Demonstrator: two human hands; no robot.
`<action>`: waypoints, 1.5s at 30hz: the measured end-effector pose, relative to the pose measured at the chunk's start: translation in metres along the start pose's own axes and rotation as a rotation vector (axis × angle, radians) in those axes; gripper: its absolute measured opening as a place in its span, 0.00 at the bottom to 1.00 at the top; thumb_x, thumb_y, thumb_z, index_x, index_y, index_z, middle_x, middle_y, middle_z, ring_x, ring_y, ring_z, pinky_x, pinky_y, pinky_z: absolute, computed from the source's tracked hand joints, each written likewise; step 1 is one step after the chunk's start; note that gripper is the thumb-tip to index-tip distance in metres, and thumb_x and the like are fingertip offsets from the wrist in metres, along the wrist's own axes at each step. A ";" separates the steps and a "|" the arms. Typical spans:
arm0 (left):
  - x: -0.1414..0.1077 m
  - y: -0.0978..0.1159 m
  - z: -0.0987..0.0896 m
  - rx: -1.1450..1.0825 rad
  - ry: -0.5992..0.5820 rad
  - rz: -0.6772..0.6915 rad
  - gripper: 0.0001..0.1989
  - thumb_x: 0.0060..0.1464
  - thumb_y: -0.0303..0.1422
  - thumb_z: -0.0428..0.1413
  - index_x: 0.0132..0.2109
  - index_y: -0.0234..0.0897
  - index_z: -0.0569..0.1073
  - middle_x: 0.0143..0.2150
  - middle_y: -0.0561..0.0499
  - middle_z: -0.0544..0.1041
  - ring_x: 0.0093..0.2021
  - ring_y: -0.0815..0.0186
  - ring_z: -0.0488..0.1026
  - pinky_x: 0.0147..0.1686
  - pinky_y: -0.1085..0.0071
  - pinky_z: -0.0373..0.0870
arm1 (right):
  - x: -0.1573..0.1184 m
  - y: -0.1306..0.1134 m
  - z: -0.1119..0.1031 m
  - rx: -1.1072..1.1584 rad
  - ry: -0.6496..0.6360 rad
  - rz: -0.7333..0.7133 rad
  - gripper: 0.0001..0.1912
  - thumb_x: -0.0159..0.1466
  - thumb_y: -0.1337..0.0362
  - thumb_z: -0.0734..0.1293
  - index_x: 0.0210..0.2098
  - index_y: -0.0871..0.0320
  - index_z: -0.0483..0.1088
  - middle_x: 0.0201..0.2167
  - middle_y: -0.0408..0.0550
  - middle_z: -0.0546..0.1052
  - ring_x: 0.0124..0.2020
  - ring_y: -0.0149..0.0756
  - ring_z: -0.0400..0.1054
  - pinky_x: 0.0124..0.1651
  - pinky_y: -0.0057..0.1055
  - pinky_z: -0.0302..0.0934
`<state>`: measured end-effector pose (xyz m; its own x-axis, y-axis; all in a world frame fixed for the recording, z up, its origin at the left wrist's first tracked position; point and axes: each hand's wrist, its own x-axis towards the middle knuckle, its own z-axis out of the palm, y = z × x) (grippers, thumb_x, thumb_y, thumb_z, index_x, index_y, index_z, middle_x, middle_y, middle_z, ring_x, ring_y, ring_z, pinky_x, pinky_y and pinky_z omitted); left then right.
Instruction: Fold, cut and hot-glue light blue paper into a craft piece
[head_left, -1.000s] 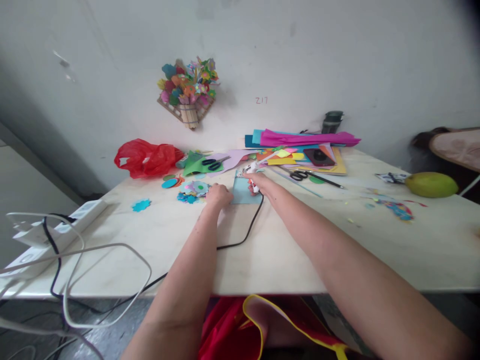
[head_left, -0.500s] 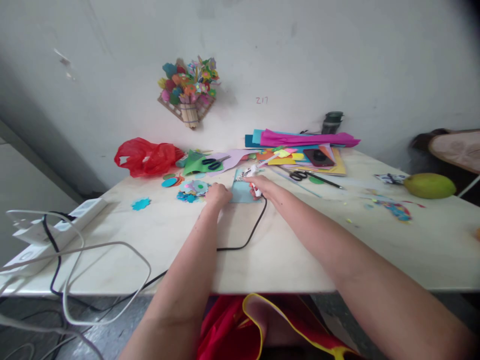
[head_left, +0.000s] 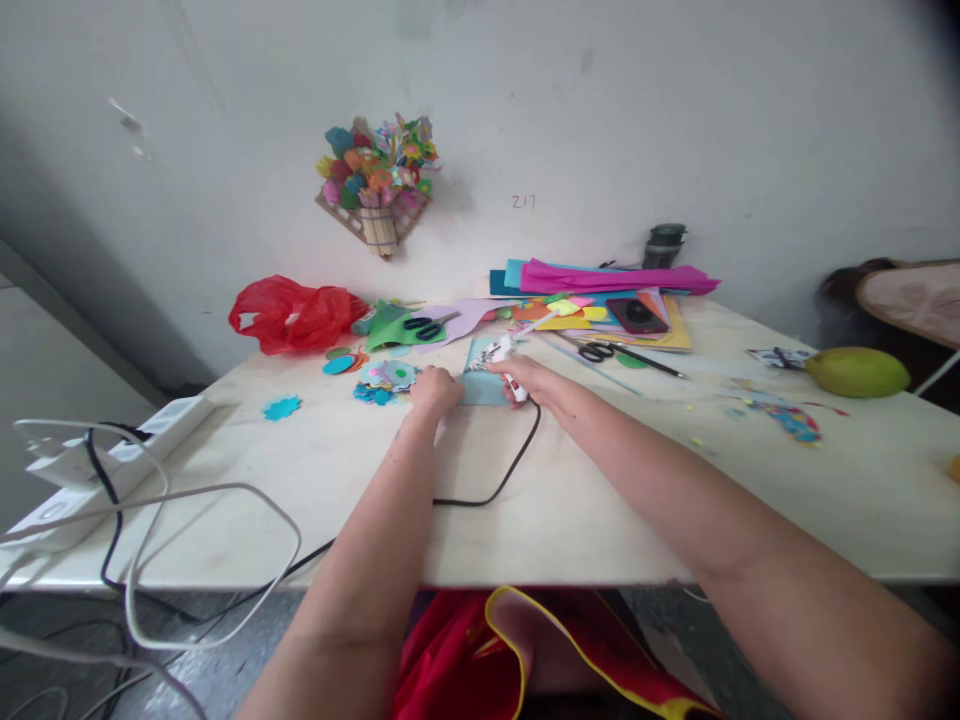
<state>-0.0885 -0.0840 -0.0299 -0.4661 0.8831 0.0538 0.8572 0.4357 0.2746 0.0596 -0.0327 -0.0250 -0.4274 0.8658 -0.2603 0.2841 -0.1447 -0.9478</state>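
Observation:
My right hand (head_left: 525,378) is wrapped round a white glue gun (head_left: 499,352), from which a black cord loops down to the left. A pale glue stick juts from its back end. Under the gun lies a light blue sheet (head_left: 484,390). At the sheet's left edge is my left hand (head_left: 436,388), its fingers bent together; what they hold, if anything, is hidden. Just left of that hand are a pale flower cut-out (head_left: 401,373) and several blue flower pieces (head_left: 373,394).
Scissors (head_left: 596,351), a black pen (head_left: 649,362) and stacked coloured sheets (head_left: 682,325) lie right of centre. A red bag (head_left: 292,315) sits back left. A power strip (head_left: 169,415) with cables is at left; a green-yellow fruit (head_left: 859,372) at right.
My right hand and the glue gun have shifted slightly to the right over the blue sheet, and the cord has moved with them. My left hand has hardly moved.

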 end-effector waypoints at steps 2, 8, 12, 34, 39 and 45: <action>-0.001 0.000 0.000 0.009 -0.003 0.002 0.17 0.45 0.33 0.54 0.43 0.36 0.74 0.44 0.41 0.74 0.47 0.57 0.69 0.42 0.68 0.65 | -0.001 0.000 0.000 -0.007 -0.006 0.001 0.13 0.58 0.60 0.64 0.24 0.59 0.58 0.11 0.37 0.60 0.11 0.27 0.56 0.14 0.27 0.57; 0.001 -0.002 0.000 0.039 0.005 0.041 0.17 0.43 0.32 0.53 0.42 0.36 0.75 0.49 0.41 0.70 0.47 0.58 0.68 0.42 0.70 0.66 | 0.000 0.001 0.001 0.006 0.012 0.004 0.13 0.59 0.59 0.64 0.24 0.60 0.58 0.11 0.37 0.61 0.11 0.27 0.56 0.14 0.27 0.58; 0.006 -0.006 0.000 0.093 -0.016 0.077 0.18 0.43 0.33 0.52 0.43 0.35 0.74 0.51 0.39 0.68 0.49 0.57 0.67 0.42 0.70 0.66 | 0.005 0.001 0.004 0.041 0.038 -0.012 0.12 0.58 0.60 0.64 0.25 0.61 0.60 0.12 0.38 0.62 0.11 0.27 0.56 0.13 0.27 0.58; 0.012 -0.012 0.001 0.144 -0.043 0.075 0.17 0.41 0.30 0.53 0.41 0.35 0.75 0.47 0.41 0.72 0.48 0.57 0.68 0.43 0.71 0.65 | 0.030 -0.004 0.010 0.072 0.113 0.002 0.18 0.56 0.51 0.65 0.33 0.62 0.64 0.13 0.39 0.63 0.12 0.28 0.59 0.14 0.27 0.60; 0.012 -0.014 0.001 0.111 -0.035 0.070 0.16 0.42 0.29 0.52 0.41 0.34 0.75 0.44 0.40 0.74 0.47 0.57 0.69 0.42 0.71 0.66 | 0.027 -0.003 0.010 0.070 0.094 -0.004 0.16 0.57 0.54 0.65 0.32 0.61 0.63 0.13 0.37 0.61 0.12 0.27 0.57 0.14 0.27 0.59; 0.011 -0.015 0.002 0.051 -0.007 0.037 0.16 0.43 0.29 0.52 0.41 0.34 0.75 0.42 0.41 0.75 0.45 0.59 0.71 0.40 0.73 0.66 | 0.019 0.000 0.008 0.048 0.056 -0.019 0.17 0.56 0.53 0.66 0.30 0.61 0.62 0.14 0.36 0.61 0.12 0.25 0.57 0.14 0.25 0.58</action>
<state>-0.1064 -0.0804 -0.0350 -0.4326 0.8998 0.0566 0.8839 0.4110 0.2232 0.0446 -0.0205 -0.0314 -0.3831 0.8939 -0.2327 0.2342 -0.1497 -0.9606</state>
